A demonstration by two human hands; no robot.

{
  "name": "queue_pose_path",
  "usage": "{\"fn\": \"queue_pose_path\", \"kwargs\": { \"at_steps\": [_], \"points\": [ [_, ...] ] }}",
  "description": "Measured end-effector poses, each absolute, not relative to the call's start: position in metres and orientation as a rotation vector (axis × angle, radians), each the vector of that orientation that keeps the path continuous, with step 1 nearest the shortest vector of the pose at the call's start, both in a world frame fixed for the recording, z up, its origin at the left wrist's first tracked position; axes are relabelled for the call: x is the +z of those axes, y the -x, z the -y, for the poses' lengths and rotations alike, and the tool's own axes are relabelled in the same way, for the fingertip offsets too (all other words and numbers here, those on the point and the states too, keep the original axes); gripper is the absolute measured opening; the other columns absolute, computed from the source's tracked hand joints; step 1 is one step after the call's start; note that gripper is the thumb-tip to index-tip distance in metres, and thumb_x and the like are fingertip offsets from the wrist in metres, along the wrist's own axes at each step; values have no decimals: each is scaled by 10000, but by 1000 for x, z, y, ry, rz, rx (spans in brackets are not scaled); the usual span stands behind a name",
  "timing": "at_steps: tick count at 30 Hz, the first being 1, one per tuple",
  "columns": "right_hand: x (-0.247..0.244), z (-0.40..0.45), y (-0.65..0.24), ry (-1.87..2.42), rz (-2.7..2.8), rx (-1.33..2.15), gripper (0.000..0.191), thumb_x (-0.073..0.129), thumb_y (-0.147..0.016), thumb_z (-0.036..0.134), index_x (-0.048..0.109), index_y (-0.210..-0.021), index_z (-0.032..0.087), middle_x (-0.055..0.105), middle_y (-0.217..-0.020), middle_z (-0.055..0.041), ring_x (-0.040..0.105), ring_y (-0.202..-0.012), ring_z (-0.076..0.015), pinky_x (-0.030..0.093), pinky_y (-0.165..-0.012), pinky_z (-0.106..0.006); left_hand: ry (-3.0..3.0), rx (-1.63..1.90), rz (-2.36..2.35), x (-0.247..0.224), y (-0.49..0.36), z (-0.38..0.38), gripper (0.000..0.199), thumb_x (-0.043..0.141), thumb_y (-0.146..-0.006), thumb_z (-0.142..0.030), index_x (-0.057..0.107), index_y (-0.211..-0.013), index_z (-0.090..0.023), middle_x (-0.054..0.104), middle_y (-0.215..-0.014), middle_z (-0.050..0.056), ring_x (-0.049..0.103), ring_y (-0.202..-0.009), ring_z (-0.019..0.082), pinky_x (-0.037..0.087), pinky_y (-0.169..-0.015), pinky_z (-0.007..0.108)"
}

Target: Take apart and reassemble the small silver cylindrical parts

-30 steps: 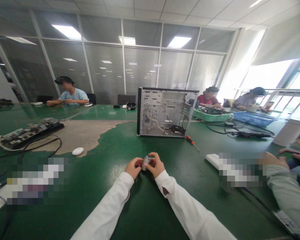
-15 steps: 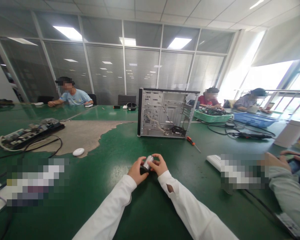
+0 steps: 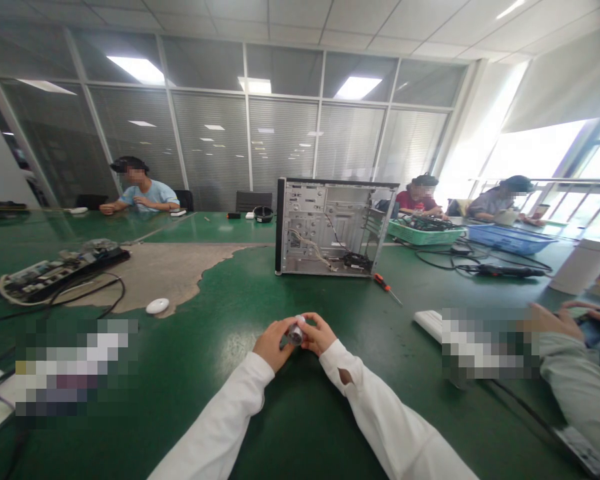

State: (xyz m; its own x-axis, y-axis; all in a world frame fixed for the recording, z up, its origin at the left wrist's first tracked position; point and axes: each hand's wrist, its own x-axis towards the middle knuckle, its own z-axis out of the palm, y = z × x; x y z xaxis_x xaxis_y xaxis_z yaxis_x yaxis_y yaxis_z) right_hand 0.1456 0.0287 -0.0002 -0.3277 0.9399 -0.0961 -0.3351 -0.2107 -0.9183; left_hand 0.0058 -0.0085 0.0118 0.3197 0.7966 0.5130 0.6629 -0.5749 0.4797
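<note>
A small silvery, rounded object [image 3: 295, 331] is held between my two hands, low over the green table [image 3: 220, 407]. My left hand [image 3: 274, 343] grips it from the left side. On the right side my right hand [image 3: 319, 333] has its fingers closed round it. Its round end faces me; what it is cannot be made out. Beyond my hands stands an open metal computer case [image 3: 330, 227] with loose cables inside. An orange and black screwdriver [image 3: 381, 282] lies by the case's lower right corner.
A white oval object [image 3: 157, 306] and a power strip with cables [image 3: 60, 270] lie left. Right are a white strip [image 3: 429, 323], a white cylinder [image 3: 583, 267], green [image 3: 425, 233] and blue [image 3: 510, 241] baskets, and another person's hands [image 3: 555, 323]. More people sit across the table.
My hands have tilted the small object, so its round end now faces me instead of its side. The person at the far left has raised one hand towards the chest.
</note>
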Motion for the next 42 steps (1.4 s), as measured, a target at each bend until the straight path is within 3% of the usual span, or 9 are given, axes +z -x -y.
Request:
{"fn": "queue_pose_path", "kwargs": {
  "at_steps": [6, 14, 20, 25, 34, 42],
  "points": [
    [1, -27, -145, 899, 917, 1827, 325, 594, -599, 425, 461, -748, 169, 553, -516, 18, 515, -434, -81, 409, -410, -190, -2401, 1153, -1286, 17, -9, 11, 370, 487, -687, -180, 440, -1052, -224, 545, -1007, 23, 493, -903, 159, 396, -807, 299],
    [5, -29, -145, 994, 721, 2042, 346, 475, -699, 457, 498, -751, 116, 563, -561, -32, 536, -485, -90, 442, -488, -216, -2347, 1154, -1376, 26, -10, 16, 321, 529, -648, -219, 477, -964, -196, 544, -864, 32, 500, -789, 164, 420, -701, 286],
    [6, -24, -146, 972, 701, 2121, 342, 474, -699, 452, 505, -753, 116, 541, -514, -15, 531, -464, -91, 447, -508, -222, -2270, 1234, -1479, 30, -16, 19, 240, 532, -641, -268, 508, -863, -182, 501, -718, 11, 479, -663, 140, 413, -598, 253],
    [3, -24, -146, 954, 752, 2196, 348, 456, -712, 448, 485, -658, 106, 557, -522, -48, 567, -514, -118, 445, -531, -230, -2154, 1321, -1517, 29, -15, 16, 227, 530, -633, -316, 491, -804, -171, 487, -719, 11, 482, -658, 135, 400, -518, 221],
    [8, -18, -147, 885, 728, 2279, 323, 437, -737, 391, 498, -707, 75, 607, -626, -117, 597, -619, -144, 457, -597, -244, -1911, 1414, -1628, 14, -8, 2, 224, 513, -629, -364, 480, -735, -170, 513, -650, -13, 486, -563, 104, 390, -456, 193],
    [13, -16, -147, 876, 526, 2192, 231, 512, -688, 320, 478, -734, 96, 587, -633, -83, 594, -657, -146, 469, -601, -242, -1805, 1423, -1706, 9, -6, -3, 237, 529, -601, -383, 483, -684, -166, 522, -602, -22, 474, -513, 95, 373, -445, 188]
  ]
}}
